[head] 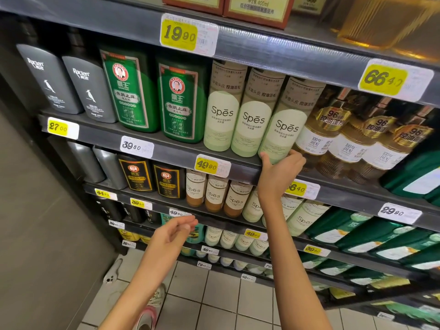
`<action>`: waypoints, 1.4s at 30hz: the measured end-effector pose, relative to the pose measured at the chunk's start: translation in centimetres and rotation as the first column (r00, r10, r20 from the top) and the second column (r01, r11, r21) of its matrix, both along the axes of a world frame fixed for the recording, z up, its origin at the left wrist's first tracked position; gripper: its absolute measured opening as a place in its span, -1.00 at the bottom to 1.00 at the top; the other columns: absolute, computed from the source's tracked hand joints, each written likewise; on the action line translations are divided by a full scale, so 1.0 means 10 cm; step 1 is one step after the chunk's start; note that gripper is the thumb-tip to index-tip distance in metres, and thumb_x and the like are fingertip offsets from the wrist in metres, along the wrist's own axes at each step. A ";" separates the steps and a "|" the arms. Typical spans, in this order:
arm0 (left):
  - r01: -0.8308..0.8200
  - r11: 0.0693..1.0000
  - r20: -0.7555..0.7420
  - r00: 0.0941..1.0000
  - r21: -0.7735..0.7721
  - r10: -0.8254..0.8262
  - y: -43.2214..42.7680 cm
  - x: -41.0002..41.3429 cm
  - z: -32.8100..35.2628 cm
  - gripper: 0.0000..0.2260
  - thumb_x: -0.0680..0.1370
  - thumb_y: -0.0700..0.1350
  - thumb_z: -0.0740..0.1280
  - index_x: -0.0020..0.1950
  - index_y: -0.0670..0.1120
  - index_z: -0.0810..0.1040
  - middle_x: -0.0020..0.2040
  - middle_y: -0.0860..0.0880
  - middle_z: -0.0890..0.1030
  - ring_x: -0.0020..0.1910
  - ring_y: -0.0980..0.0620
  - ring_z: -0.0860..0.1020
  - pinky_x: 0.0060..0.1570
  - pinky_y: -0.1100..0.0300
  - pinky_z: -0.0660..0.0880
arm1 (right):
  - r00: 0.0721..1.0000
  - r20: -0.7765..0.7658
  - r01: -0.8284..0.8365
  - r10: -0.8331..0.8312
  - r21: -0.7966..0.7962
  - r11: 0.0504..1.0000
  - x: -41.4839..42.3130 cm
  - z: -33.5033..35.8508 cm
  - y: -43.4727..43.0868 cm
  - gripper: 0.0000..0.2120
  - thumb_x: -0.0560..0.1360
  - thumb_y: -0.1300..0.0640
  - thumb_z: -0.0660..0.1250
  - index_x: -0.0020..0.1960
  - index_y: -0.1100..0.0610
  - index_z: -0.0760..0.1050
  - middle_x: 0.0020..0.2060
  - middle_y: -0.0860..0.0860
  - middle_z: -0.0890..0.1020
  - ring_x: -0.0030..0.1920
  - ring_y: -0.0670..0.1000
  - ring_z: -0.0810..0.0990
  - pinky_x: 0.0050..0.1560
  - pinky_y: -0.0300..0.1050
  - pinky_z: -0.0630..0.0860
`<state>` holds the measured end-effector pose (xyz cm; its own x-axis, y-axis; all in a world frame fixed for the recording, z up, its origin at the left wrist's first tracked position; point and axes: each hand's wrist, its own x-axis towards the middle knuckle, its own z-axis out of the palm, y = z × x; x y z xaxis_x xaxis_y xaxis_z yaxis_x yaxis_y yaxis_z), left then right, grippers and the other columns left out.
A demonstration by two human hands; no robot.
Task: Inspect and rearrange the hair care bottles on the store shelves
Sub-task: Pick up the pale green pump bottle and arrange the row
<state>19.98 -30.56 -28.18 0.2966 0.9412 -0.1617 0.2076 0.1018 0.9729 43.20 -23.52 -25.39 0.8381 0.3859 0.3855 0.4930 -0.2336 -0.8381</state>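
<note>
Dark metal shelf (166,145) with a smooth front rail bearing yellow-and-white paper price tags (212,165). On it stand, from the left, two matte dark-grey flat-sided bottles (50,79), two glossy green bottles (182,103) with red-and-gold framed labels, and three tall cylindrical Spēs bottles in a row, touching side by side, each with a translucent beige upper part and an opaque pale-green rounded label panel. The right hand (281,172) is clamped on the base of the rightmost Spēs bottle (283,129), thumb on its left side and fingers curled round its right side; the bottle stands at the shelf's front edge, just beside clear plastic bottles of amber liquid (319,134) with white labels and gold collars. The left hand (173,232) hangs in front of the lower shelves, fingers loosely curled and slightly apart, holding nothing. One shelf down stand black bottles with gold-framed labels (135,175) and smaller Spēs bottles with brown contents (215,196). Below lies a floor of pale square tiles (226,294).
</note>
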 end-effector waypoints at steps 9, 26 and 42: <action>0.029 1.000 -0.013 0.999 0.000 -0.029 -0.01 -0.01 0.04 -0.79 0.59 -0.21 0.19 0.18 -0.07 0.51 0.08 0.07 0.60 0.09 0.24 0.51 -0.09 0.58 0.38 | 1.000 -0.010 0.030 -0.030 0.011 0.999 -0.11 0.07 -0.08 -0.47 0.42 0.14 0.46 0.23 0.37 0.32 0.17 0.23 0.38 0.20 0.17 0.36 0.16 -0.21 0.28; -0.032 0.999 0.046 0.998 0.004 0.031 0.10 -0.14 0.09 -0.81 0.58 -0.21 0.21 0.11 -0.02 0.55 0.03 0.08 0.64 0.10 0.17 0.56 0.01 0.43 0.40 | 0.869 0.311 -0.317 0.385 -0.250 0.915 -0.14 1.29 0.38 -0.53 0.52 0.16 0.27 -0.48 0.12 0.14 -0.54 -0.03 0.25 -0.49 -0.12 0.19 -0.52 -0.28 0.23; 0.004 1.000 0.056 0.998 0.003 -0.004 0.09 -0.13 0.13 -0.81 0.58 -0.20 0.21 0.05 0.05 0.54 0.03 0.10 0.63 0.06 0.27 0.55 -0.08 0.55 0.39 | 0.825 0.436 -0.370 0.358 -0.061 0.927 -0.29 1.05 -0.03 -0.44 0.33 0.10 0.51 0.22 0.25 0.37 0.10 0.17 0.45 0.15 0.09 0.39 -0.01 -0.33 0.21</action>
